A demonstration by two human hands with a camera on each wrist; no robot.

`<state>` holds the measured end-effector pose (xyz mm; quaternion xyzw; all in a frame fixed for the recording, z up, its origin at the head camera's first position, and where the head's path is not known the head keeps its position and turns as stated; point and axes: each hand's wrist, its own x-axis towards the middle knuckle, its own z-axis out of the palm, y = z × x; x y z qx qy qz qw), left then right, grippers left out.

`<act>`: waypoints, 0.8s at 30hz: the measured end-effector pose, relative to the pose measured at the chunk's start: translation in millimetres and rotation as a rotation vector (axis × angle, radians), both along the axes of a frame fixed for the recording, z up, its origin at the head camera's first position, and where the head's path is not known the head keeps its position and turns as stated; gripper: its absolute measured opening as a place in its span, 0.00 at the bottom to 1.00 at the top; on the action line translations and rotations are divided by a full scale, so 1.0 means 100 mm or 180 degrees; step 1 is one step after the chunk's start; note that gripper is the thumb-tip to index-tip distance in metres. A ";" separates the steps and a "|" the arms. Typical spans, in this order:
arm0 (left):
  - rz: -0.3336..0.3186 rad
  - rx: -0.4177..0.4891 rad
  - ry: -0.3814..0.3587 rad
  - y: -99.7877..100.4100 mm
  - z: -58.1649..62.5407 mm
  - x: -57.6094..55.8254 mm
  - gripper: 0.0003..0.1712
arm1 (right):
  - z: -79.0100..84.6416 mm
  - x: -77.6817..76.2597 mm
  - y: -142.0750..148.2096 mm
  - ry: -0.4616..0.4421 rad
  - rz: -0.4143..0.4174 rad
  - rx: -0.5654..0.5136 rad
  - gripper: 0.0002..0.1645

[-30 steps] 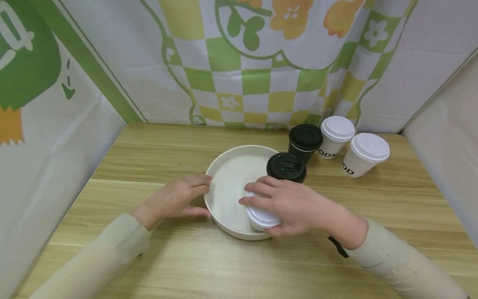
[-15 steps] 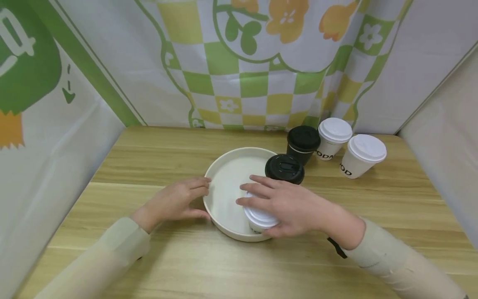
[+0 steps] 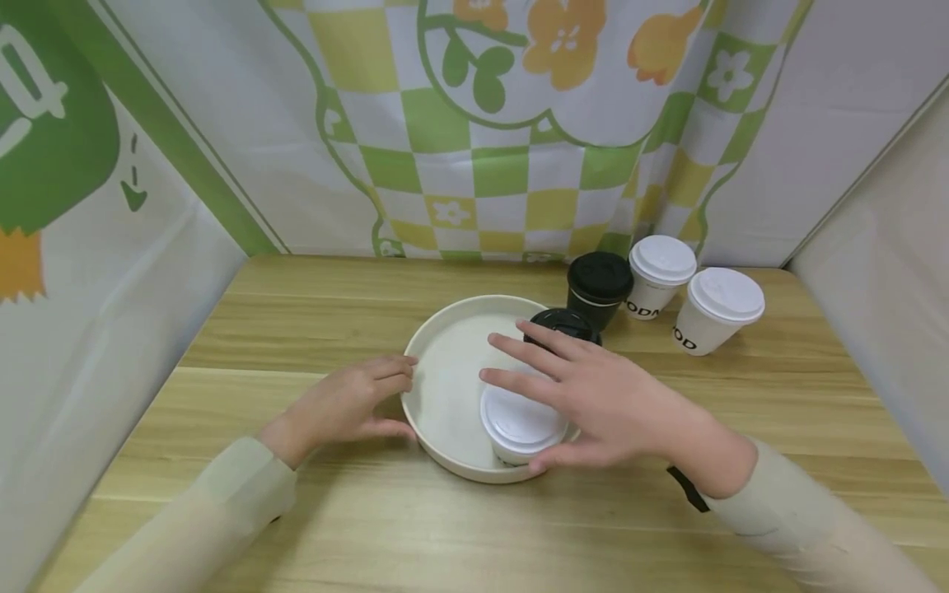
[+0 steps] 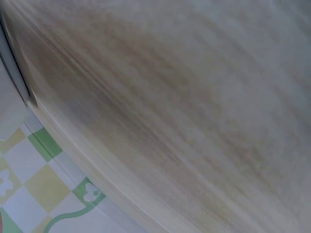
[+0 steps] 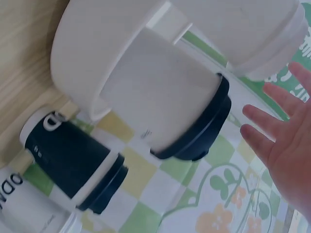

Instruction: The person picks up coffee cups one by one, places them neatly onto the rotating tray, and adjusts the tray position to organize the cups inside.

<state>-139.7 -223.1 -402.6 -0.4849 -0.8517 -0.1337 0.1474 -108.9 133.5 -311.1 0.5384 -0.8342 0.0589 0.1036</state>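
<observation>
A round cream tray [image 3: 445, 412] with a raised rim lies on the wooden table. My left hand [image 3: 348, 402] holds its left edge, fingertips at the rim and thumb lower along it. In the tray stands a white-lidded cup [image 3: 522, 422]. My right hand [image 3: 600, 395] is spread just over and to the right of it, fingers apart and gripping nothing; the right wrist view shows these fingers [image 5: 260, 141] apart from the cups. Behind them a pale cup [image 5: 165, 92] with a black lid [image 3: 567, 321] also stands in the tray, partly hidden by the hand.
Beyond the tray at the back right stand a black cup [image 3: 599, 284] and two white-lidded paper cups, one near the curtain [image 3: 656, 276] and another farther right [image 3: 717, 309]. White fabric walls flank the table. The left wrist view shows mostly blurred tabletop [image 4: 170, 107].
My right hand has let go of the white-lidded cup, its fingers spreading and drawing up and right, so more lid shows. The left hand stays at the tray's rim.
</observation>
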 end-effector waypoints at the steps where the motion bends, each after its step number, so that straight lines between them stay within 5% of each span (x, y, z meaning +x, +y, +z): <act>1: 0.0002 0.0000 0.0001 0.00 0.00 0.00 0.34 | 0.01 0.00 0.02 0.0008 -0.0035 0.0010 0.57; 11: -0.0020 0.0057 0.0009 0.00 -0.02 0.00 0.34 | 0.09 -0.06 0.32 0.0193 -0.0547 0.0066 0.64; 24: 0.0013 0.0069 -0.0033 0.00 -0.04 0.01 0.34 | 0.11 -0.22 0.76 0.0321 -0.1381 0.0139 0.60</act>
